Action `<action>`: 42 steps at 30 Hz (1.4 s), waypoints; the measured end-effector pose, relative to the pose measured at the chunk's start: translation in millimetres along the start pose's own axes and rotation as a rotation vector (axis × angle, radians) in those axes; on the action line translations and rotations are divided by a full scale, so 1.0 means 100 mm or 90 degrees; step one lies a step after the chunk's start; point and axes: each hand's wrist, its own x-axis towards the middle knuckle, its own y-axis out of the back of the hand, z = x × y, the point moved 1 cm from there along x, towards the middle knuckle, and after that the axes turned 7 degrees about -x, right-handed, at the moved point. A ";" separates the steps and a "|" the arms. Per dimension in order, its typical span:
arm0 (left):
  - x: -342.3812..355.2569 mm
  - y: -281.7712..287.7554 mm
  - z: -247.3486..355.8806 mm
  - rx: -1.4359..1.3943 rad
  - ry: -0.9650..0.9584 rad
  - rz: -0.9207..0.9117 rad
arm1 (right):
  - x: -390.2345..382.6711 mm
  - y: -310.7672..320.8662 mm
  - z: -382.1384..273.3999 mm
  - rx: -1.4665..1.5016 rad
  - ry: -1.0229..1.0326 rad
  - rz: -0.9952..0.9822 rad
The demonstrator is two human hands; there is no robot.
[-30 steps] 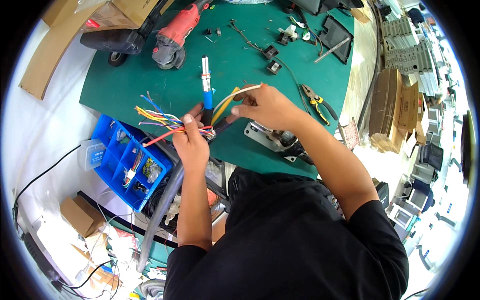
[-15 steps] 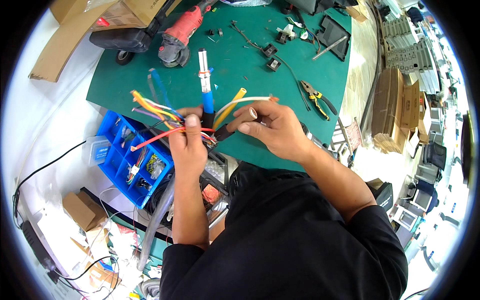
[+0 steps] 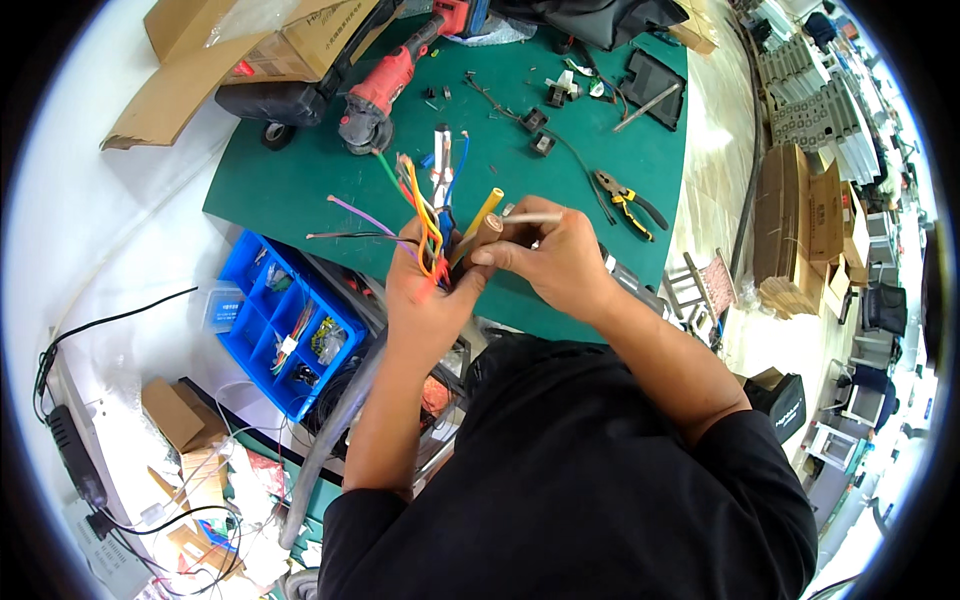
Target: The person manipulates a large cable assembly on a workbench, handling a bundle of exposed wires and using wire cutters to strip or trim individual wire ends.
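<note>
My left hand (image 3: 430,305) is closed round a splayed bundle of thin coloured wires (image 3: 425,225) above the green bench, with a silver-tipped cable (image 3: 442,150) rising behind them. My right hand (image 3: 560,265) pinches a thick brown cable (image 3: 489,229) beside the bundle, with its thumb against it and a pale wire (image 3: 530,218) lying across its fingers. A yellow cable (image 3: 492,203) stands up between both hands. The cables' lower ends are hidden by the hands. Right of my right hand, a metal tool or fitting (image 3: 625,285) is partly covered by my arm.
On the green bench (image 3: 260,180) are a red angle grinder (image 3: 385,90), yellow-black pliers (image 3: 630,205), several small black parts (image 3: 543,142) and a black tray (image 3: 660,85). A blue compartment box (image 3: 290,330) sits left. Cardboard boxes (image 3: 785,220) and cluttered shelving fill the right side.
My left hand has shifted right and turned inward, drawing the coloured wires upright against the cables. My right thumb and fingers have come onto the brown cable, which now stands more upright.
</note>
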 end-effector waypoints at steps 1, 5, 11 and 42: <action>-0.02 -0.03 0.02 -0.009 0.006 0.019 | -0.01 0.02 -0.01 -0.047 -0.004 0.025; -0.07 -0.10 0.10 -0.049 -0.041 0.021 | 0.04 -0.03 0.15 0.104 0.122 0.063; -0.10 -0.12 0.18 -0.063 -0.082 0.014 | 0.02 -0.09 0.02 0.154 0.119 -0.012; -0.24 0.12 0.28 -0.016 0.002 -0.061 | -0.22 -0.19 -0.12 0.148 0.121 0.046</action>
